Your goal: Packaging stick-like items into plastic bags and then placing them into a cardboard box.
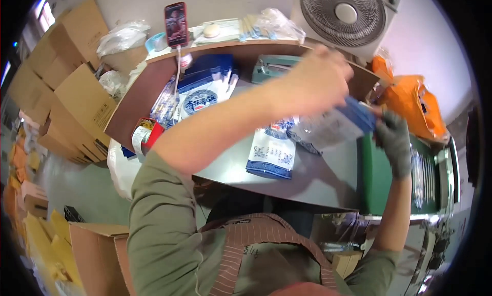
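A blue-and-white printed pouch (pixel 335 125) is tilted above the grey worktop, slightly blurred. My right hand (pixel 394 142), in a grey glove with bare fingertips, grips its blue end at the right. My left hand (pixel 324 80) is bare and reaches across, just above the pouch's far edge. Its fingers are curled closed, and whatever they hold is hidden. Beneath lies a stack of similar pouches (pixel 270 155), white with blue bands. Farther left rests a larger pile of blue-and-white pouches (pixel 200 98), partly covered by my left forearm.
A green-topped machine (pixel 370 173) with a metal frame stands on the right. Behind the table's raised brown rim (pixel 128 98) are a propped phone (pixel 176 24) and a box fan (pixel 346 14). A teal metal device (pixel 266 67) sits by the rim. Cardboard boxes (pixel 84 103) crowd the left; an orange bag (pixel 415 103) stands at right.
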`<action>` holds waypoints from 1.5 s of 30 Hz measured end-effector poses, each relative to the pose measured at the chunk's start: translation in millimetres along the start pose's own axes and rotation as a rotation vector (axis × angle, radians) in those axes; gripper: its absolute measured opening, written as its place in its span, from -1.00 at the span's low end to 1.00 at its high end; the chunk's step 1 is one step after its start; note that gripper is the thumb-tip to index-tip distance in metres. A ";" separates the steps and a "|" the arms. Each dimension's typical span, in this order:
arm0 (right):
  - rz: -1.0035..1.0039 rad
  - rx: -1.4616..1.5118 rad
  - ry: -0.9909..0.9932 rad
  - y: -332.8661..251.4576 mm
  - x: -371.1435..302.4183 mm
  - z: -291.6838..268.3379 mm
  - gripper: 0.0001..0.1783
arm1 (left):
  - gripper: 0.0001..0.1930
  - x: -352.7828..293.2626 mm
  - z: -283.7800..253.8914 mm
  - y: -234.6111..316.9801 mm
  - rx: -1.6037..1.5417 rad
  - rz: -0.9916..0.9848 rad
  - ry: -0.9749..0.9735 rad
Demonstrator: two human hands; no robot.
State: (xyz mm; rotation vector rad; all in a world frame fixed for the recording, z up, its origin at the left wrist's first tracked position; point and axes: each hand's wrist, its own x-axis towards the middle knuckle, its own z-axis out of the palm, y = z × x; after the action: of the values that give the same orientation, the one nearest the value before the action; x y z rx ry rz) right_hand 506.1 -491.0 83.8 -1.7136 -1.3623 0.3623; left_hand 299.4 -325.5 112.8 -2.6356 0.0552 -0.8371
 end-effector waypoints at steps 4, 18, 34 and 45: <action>0.011 0.159 -0.039 -37.0 69.1 13.5 -0.74 | -0.80 -1.5 -17.2 -57.5 0.055 -0.115 -0.016; -0.143 -0.260 -0.218 64.4 -96.0 213.7 -0.63 | -0.78 -225.4 76.4 93.4 -0.600 -0.469 -0.241; 0.703 1.655 -0.572 0.4 -68.4 208.9 -0.06 | -0.93 -140.5 -43.1 118.5 -0.289 -0.204 -0.121; 0.391 0.928 -1.142 -108.3 -75.5 274.8 -0.34 | 0.07 -232.5 -186.6 255.8 -1.127 -1.537 1.317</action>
State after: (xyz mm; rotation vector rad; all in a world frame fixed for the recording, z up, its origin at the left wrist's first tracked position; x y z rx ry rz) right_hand 221.2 -433.3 -8.0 -0.8889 -1.1782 2.0507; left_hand 21.9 -592.0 33.3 -1.5907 -1.6711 -3.5888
